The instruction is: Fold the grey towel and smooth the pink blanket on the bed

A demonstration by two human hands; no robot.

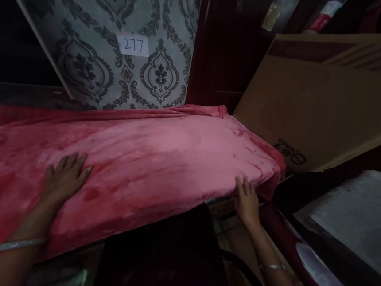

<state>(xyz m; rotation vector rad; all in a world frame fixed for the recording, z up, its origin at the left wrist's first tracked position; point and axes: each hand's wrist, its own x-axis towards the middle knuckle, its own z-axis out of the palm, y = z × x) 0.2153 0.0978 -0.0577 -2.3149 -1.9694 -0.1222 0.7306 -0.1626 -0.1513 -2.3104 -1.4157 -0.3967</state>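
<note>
A pinkish-red plush cloth (163,154) covers a long flat surface in front of me, with its far edge bunched into folds along the wall. My left hand (63,177) lies palm down on the left part of the cloth, fingers spread. At the near right edge of the cloth, my right hand (246,201) rests with its fingers stretched out over the rim. Neither hand grips anything that I can see. Darker and lighter smears mark the pile of the fabric. What lies beneath the cloth is hidden.
Behind the cloth stands a patterned wall (159,75) with a paper label (134,45) reading 277. A large cardboard box (328,92) leans at the right, near a dark red door (224,43). Grey-white folded material (357,215) lies at the lower right.
</note>
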